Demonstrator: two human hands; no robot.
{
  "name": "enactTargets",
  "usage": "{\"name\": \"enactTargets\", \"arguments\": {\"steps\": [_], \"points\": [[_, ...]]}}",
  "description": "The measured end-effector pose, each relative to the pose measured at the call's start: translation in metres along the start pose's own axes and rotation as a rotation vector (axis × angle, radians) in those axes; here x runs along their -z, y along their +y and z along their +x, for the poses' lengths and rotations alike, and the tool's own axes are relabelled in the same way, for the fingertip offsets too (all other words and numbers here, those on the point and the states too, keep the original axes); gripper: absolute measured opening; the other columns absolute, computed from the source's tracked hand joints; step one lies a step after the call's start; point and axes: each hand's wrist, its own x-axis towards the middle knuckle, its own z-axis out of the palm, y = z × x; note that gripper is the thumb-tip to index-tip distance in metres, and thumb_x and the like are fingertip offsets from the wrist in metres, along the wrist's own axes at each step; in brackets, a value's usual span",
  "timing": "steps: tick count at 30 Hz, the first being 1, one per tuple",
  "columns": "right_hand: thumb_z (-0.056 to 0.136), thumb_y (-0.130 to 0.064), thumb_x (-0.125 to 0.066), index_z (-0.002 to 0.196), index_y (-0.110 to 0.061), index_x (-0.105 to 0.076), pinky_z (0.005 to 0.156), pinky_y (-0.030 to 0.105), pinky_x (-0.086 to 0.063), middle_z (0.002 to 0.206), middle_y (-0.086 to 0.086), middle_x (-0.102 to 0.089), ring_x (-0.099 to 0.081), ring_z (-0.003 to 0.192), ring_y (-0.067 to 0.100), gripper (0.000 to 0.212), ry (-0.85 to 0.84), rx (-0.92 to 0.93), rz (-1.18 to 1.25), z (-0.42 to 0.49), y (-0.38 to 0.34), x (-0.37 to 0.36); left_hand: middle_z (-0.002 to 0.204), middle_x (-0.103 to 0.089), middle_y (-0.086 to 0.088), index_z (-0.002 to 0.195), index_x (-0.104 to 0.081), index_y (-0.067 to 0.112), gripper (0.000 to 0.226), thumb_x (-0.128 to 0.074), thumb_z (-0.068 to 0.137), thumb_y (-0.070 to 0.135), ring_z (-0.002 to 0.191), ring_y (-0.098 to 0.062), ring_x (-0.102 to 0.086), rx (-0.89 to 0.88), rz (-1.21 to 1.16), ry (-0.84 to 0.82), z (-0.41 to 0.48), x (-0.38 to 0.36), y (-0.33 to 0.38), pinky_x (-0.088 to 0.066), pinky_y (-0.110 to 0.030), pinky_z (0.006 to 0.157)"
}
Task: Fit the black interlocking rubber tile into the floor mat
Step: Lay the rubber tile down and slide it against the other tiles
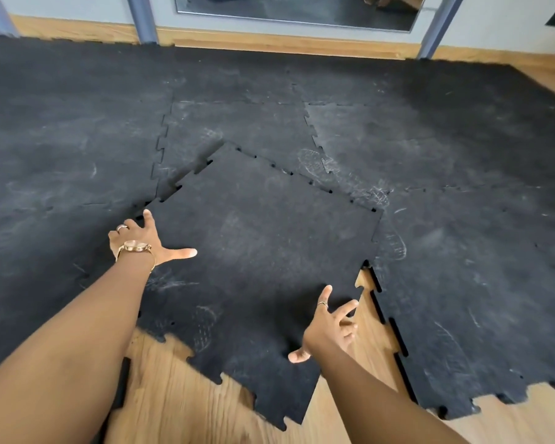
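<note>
The loose black interlocking tile [256, 251] lies skewed over the gap in the black floor mat [462, 251], its far corner riding on top of the laid tiles. Bare wooden floor [365, 328] shows between its right edge and the toothed edge of the mat. My left hand [141, 240], with a watch and ring, rests on the tile's left edge, fingers spread, thumb pointing right. My right hand [329, 328] is at the tile's right edge near the front, fingers spread; whether it touches the tile I cannot tell.
Wooden floor [180, 395] is exposed in front of the tile. A wooden skirting board [269, 43], grey-blue posts [144, 20] and a mirror [301, 11] stand along the far wall. The mat carries dusty shoe prints [314, 158].
</note>
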Motion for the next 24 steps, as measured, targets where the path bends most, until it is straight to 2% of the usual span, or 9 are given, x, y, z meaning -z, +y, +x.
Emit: {"name": "enactTargets", "arguments": {"steps": [2, 4, 7, 10, 16, 20, 22, 24], "points": [[0.068, -0.028, -0.089, 0.143, -0.024, 0.038, 0.119, 0.05, -0.013, 0.148, 0.03, 0.039, -0.004, 0.145, 0.052, 0.147, -0.004, -0.003, -0.025, 0.003, 0.003, 0.002, 0.144, -0.037, -0.021, 0.155, 0.001, 0.015, 0.145, -0.035, 0.044, 0.102, 0.131, -0.036, -0.041, 0.012, 0.059, -0.022, -0.009, 0.008, 0.001, -0.039, -0.043, 0.103], [0.067, -0.032, -0.089, 0.143, -0.024, 0.039, 0.118, 0.047, -0.021, 0.149, 0.031, 0.036, -0.016, 0.144, 0.048, 0.149, 0.008, 0.0, -0.088, 0.007, 0.009, 0.006, 0.141, -0.042, -0.02, 0.155, 0.001, 0.014, 0.143, -0.031, 0.047, 0.102, 0.127, -0.035, -0.046, 0.014, 0.101, -0.05, -0.022, 0.008, 0.001, -0.04, -0.04, 0.101], [0.065, -0.034, -0.09, 0.143, -0.025, 0.039, 0.109, 0.04, -0.034, 0.15, 0.03, 0.034, -0.022, 0.144, 0.041, 0.151, 0.038, 0.048, -0.153, 0.009, 0.027, 0.016, 0.138, -0.047, -0.017, 0.155, 0.001, 0.012, 0.141, -0.021, 0.05, 0.103, 0.122, -0.031, -0.051, 0.01, 0.134, -0.071, -0.05, -0.008, -0.004, -0.042, -0.038, 0.1], [0.065, -0.027, -0.091, 0.144, -0.029, 0.037, 0.102, 0.037, -0.042, 0.151, 0.026, 0.037, -0.028, 0.143, 0.039, 0.15, 0.053, 0.086, -0.134, 0.004, 0.043, 0.02, 0.139, -0.048, -0.016, 0.155, 0.003, 0.009, 0.139, -0.016, 0.053, 0.102, 0.121, -0.03, -0.053, 0.038, 0.164, -0.108, -0.074, -0.023, -0.007, -0.043, -0.036, 0.1], [0.067, -0.019, -0.086, 0.153, -0.032, 0.017, 0.097, 0.04, -0.046, 0.158, 0.02, 0.025, -0.04, 0.133, 0.043, 0.134, 0.068, 0.074, -0.045, -0.013, 0.055, 0.035, 0.14, -0.048, -0.015, 0.153, 0.009, 0.007, 0.133, -0.021, 0.061, 0.098, 0.122, -0.029, -0.053, 0.101, 0.174, -0.188, -0.112, -0.035, -0.013, -0.043, -0.037, 0.102], [0.075, -0.043, -0.069, 0.155, -0.033, -0.009, 0.107, 0.045, -0.036, 0.161, 0.02, 0.01, -0.038, 0.131, 0.047, 0.101, 0.138, 0.028, 0.158, -0.016, 0.05, 0.036, 0.136, -0.051, -0.014, 0.153, 0.009, 0.006, 0.132, -0.023, 0.063, 0.097, 0.121, -0.028, -0.054, 0.137, 0.176, -0.207, -0.13, -0.04, -0.013, -0.043, -0.036, 0.102], [0.079, -0.046, -0.067, 0.155, -0.026, -0.015, 0.107, 0.046, -0.035, 0.16, 0.021, -0.003, -0.039, 0.129, 0.048, 0.094, 0.222, 0.006, 0.186, -0.014, 0.049, 0.029, 0.137, -0.051, -0.014, 0.153, 0.009, 0.005, 0.132, -0.022, 0.063, 0.097, 0.123, -0.029, -0.052, 0.159, 0.176, -0.221, -0.143, -0.045, -0.012, -0.041, -0.037, 0.102], [0.08, -0.044, -0.069, 0.15, -0.013, -0.025, 0.104, 0.047, -0.035, 0.15, 0.027, -0.023, -0.043, 0.124, 0.047, 0.088, 0.325, -0.058, 0.324, -0.011, 0.051, 0.024, 0.133, -0.054, -0.014, 0.153, 0.008, 0.004, 0.132, -0.02, 0.063, 0.097, 0.12, -0.029, -0.054, 0.173, 0.174, -0.214, -0.154, -0.048, -0.012, -0.042, -0.036, 0.1]]}}
